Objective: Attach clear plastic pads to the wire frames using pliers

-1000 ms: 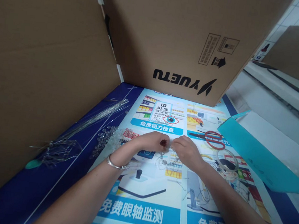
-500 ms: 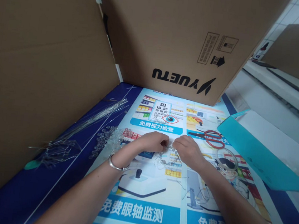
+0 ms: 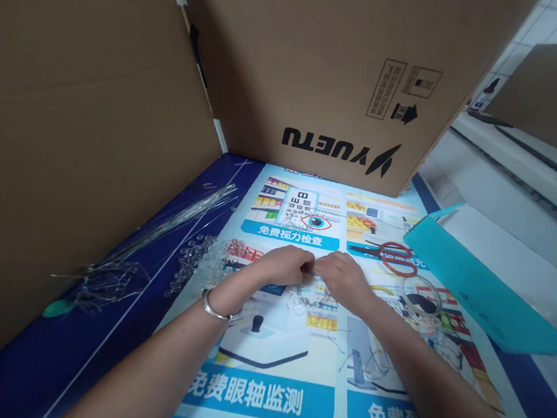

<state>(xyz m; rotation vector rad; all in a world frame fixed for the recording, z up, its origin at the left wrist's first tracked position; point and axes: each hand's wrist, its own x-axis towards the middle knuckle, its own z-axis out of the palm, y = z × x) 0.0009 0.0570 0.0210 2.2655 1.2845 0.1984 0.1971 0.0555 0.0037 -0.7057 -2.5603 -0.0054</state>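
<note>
My left hand [image 3: 288, 265], a silver bangle on its wrist, is closed with fingertips pinched together. My right hand [image 3: 344, 278] is also closed, its fingertips almost touching the left ones. Both grip parts of a strand of clear beads on thin wire [image 3: 309, 298], which hangs and loops just below the fingers onto the printed mat. The exact bit between the fingertips is hidden. Left of my left hand lies a spread of loose clear beads [image 3: 205, 258]. Beyond my right hand rest red-handled scissors [image 3: 396, 257].
A bundle of thin wires [image 3: 177, 217] lies at the left beside a wire tangle [image 3: 112, 284]. A wire coil [image 3: 422, 296] and a teal box [image 3: 490, 293] are at the right. A large cardboard box [image 3: 345, 62] stands at the back, with another cardboard panel [image 3: 68, 111] left.
My right hand has shifted slightly left, closing the gap to my left hand. The left hand stays nearly in place.
</note>
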